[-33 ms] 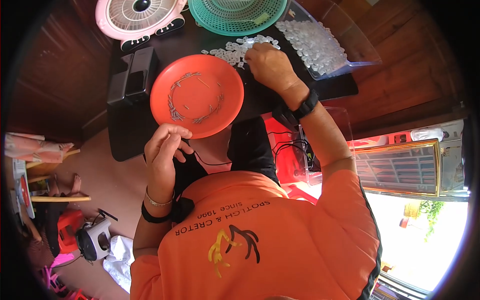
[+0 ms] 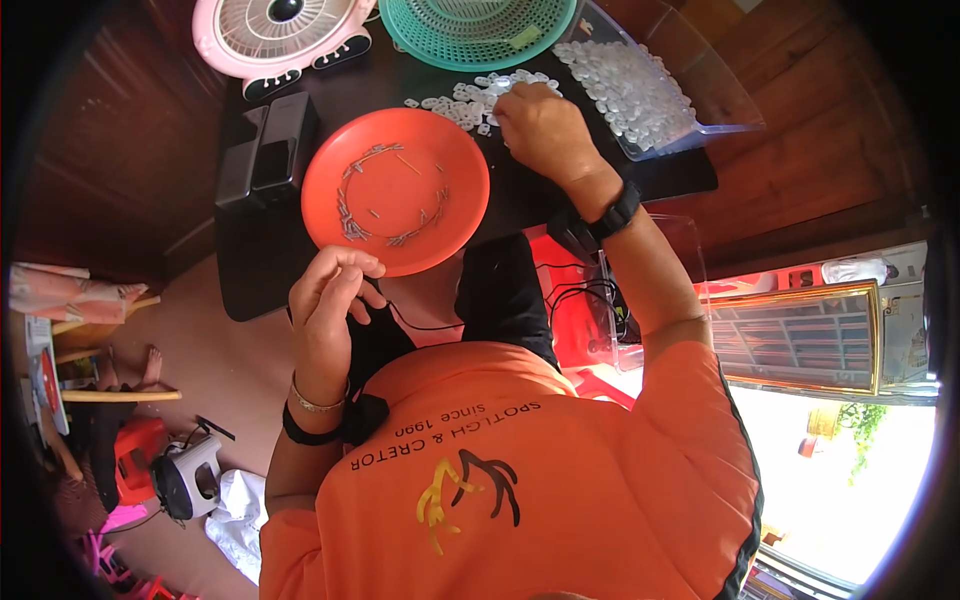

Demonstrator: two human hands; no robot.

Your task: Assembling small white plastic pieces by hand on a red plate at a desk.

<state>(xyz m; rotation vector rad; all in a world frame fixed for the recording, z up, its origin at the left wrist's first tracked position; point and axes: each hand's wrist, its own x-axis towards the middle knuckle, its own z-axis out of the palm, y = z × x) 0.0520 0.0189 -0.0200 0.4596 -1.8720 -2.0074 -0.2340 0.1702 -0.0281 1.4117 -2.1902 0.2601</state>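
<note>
My left hand [image 2: 333, 290] is at the near-left rim of an orange plate [image 2: 455, 215], its fingers curled inward and thumb close to them. Whatever those fingers may hold is too small to make out. Thin metal pins [image 2: 350, 225] lie scattered in a rough ring on the plate. Beyond the plate on the right, my right hand [image 2: 548, 130] reaches down to a loose pile of small whitish plastic pieces [image 2: 465, 105]. Its fingers are drawn together at the pile's edge, and the back of the hand hides the tips.
The dark table [image 2: 260, 260] also bears a pink fan [image 2: 285, 35], a green basket [image 2: 475, 50], grey-black boxes [image 2: 275, 150] and a clear bin [image 2: 715, 128] of more whitish pieces. Black cables [image 2: 590, 290] hang by a red stool at the right.
</note>
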